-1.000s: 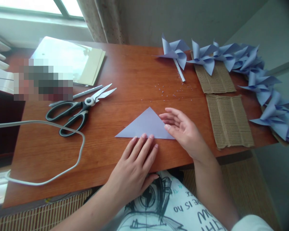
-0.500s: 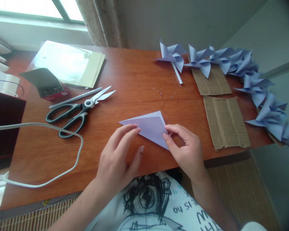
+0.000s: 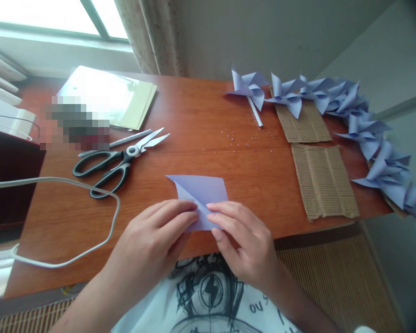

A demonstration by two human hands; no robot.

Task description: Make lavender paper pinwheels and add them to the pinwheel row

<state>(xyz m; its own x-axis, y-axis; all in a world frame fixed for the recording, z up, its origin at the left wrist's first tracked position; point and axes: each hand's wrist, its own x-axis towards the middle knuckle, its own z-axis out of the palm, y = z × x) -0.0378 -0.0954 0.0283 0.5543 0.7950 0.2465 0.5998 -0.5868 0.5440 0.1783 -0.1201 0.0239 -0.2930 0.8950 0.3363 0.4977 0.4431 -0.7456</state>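
Note:
A square of light purple paper (image 3: 208,186) lies on the table in front of me, with a diagonal crease and its far left corner lifted a little. My left hand (image 3: 156,226) is closed on its near left part, fingertips on top and thumb hidden underneath. From the other side, my right hand (image 3: 244,243) grips the near right part, with the fingers on top and the thumb close to the near edge. The fingertips of both hands almost meet near the crease.
Scissors (image 3: 133,151) lie partly open at left beside a rolled paper stick (image 3: 133,137). A white cable (image 3: 115,222) loops nearby. Paper pinwheels (image 3: 247,85) line the back and right, by two cardboard pieces (image 3: 326,180). Pale sheets (image 3: 138,104) lie far left.
The paper was folded into a triangle and now lies opened out, turned and nearer to me. My right hand has moved left, and both hands are now closer together on it.

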